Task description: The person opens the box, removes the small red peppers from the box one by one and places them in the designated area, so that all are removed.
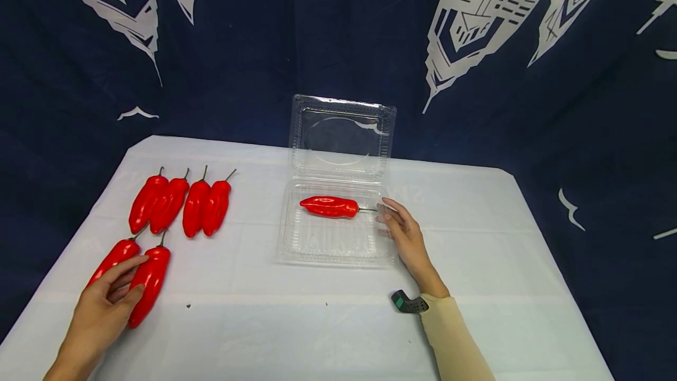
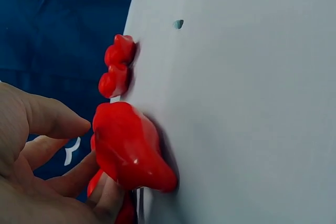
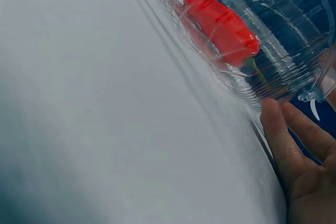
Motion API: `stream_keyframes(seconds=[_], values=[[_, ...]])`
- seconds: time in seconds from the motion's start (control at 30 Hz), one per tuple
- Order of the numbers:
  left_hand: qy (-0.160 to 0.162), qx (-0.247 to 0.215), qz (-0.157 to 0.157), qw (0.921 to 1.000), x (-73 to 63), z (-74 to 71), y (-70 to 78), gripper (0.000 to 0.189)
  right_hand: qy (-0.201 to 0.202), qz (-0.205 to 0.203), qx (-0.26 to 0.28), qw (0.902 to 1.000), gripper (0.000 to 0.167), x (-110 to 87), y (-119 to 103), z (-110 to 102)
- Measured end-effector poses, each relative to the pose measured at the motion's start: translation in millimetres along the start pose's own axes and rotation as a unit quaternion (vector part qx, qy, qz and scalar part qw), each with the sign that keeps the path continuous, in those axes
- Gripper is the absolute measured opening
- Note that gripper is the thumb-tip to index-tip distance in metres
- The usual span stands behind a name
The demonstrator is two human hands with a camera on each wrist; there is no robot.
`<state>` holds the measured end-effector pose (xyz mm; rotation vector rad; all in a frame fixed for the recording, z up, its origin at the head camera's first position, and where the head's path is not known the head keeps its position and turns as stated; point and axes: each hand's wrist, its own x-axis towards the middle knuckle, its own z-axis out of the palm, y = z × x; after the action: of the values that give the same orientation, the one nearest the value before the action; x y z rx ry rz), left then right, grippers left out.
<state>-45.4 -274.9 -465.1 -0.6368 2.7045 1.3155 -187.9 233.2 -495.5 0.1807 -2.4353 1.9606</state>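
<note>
On the left of the table, my left hand (image 1: pixel 106 304) has its thumb and index finger on a glossy red chili pepper (image 1: pixel 151 281). The thumb tip meets the pepper's side in the left wrist view, and the other fingers are partly hidden behind it. Another red pepper (image 1: pixel 113 260) lies just beyond, partly covered by this hand. Mid-table stands a clear plastic clamshell box (image 1: pixel 317 251), its lid (image 1: pixel 338 140) raised at the back. One red pepper (image 1: pixel 330 207) lies crosswise inside, stem to the right. My right hand (image 1: pixel 407 240) touches the box's right edge with extended fingers.
Several more red peppers (image 1: pixel 197 207) lie side by side at the back left of the white table (image 1: pixel 285 334). Dark blue cloth (image 1: pixel 238 75) with white drawings hangs behind. A black band (image 1: pixel 409 303) sits at my right wrist, and a dark speck (image 1: pixel 188 306) lies near the front.
</note>
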Motion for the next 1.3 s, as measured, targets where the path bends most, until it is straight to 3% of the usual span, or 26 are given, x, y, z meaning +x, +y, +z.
stream_keyframes(seconds=[0.17,0.4,0.57,0.9,1.07,1.3], values=[[-0.003,0.001,-0.005,1.0000,-0.2,-2.8,4.2,0.060,-0.001,0.006,-0.006,1.0000,0.043,-0.8,-0.2,0.0],[0.017,0.016,0.036,0.9991,-0.5,-5.4,3.6,0.056,-0.006,0.005,-0.001,1.0000,0.043,-1.0,-0.9,-0.2],[0.024,0.022,0.060,0.9977,1.2,-6.3,11.0,0.055,-0.009,0.002,-0.003,1.0000,0.043,-0.8,-0.3,0.2],[0.021,0.005,0.161,0.9868,8.8,-9.8,40.7,0.051,-0.006,0.004,-0.005,1.0000,0.043,-1.3,-0.2,-0.4],[0.019,0.008,0.188,0.9819,13.5,-10.6,61.0,0.052,-0.003,0.004,-0.007,1.0000,0.043,-1.5,0.0,0.5],[0.013,-0.006,0.245,0.9694,19.6,-7.1,84.3,0.051,-0.003,0.002,-0.007,1.0000,0.042,-0.8,0.8,0.3]])
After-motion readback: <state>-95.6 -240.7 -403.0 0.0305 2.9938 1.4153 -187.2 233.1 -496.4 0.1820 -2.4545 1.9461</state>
